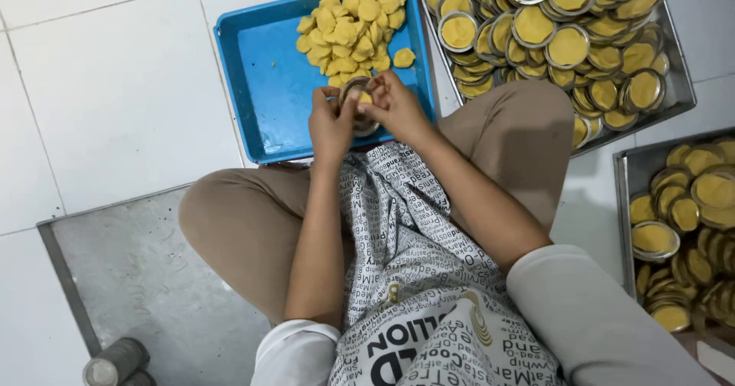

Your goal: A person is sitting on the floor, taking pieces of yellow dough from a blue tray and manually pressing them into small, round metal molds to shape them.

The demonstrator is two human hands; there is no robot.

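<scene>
Hands met over the near edge of a blue tray (264,87) in the head view, both working a small round metal tart tin (357,109) held between them. The left hand (331,124) had its grip closed around the tin's left rim, fingers curled under it, while the right hand (394,104) clamped the tin's right side, its thumb pressing a bit of yellow dough (365,97) into the cup. The tin hung just above the tray, close to the person's lap, touching both hands. Behind it, in the far part of the tray, lay a loose heap of flat yellow dough discs (351,30), one disc lying a little apart at the right. The person sat cross-legged on a grey mat (145,279) on the white tiled floor (115,80), in tan trousers and a black-and-white printed apron (413,279). To the upper right a steel tray (677,80) was piled with tins already lined with dough (566,26), and a second steel tray (624,195) at the right edge held more filled tins (681,225). At the lower left corner a stack of empty tins (115,361) lay on its side on the mat, well apart from the hands.
</scene>
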